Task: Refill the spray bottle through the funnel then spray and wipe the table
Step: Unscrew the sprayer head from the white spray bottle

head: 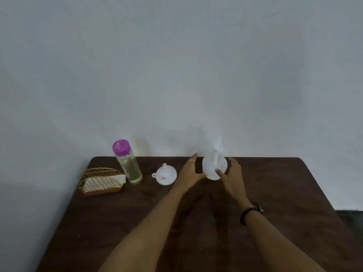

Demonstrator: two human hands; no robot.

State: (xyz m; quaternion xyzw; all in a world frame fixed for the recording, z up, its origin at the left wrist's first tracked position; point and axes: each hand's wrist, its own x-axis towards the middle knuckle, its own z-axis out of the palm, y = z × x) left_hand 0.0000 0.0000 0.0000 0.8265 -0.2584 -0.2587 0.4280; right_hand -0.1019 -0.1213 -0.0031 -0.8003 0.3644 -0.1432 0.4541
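Both grips apart, left hand (pixel 189 173) and right hand (pixel 232 177) flanking the upright spray bottle (pixel 214 167).

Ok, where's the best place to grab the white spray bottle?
Take the spray bottle round its wide round body, one hand from each side. It stands upright between the left hand and right hand; the thin sprayer neck on top gives less to hold.
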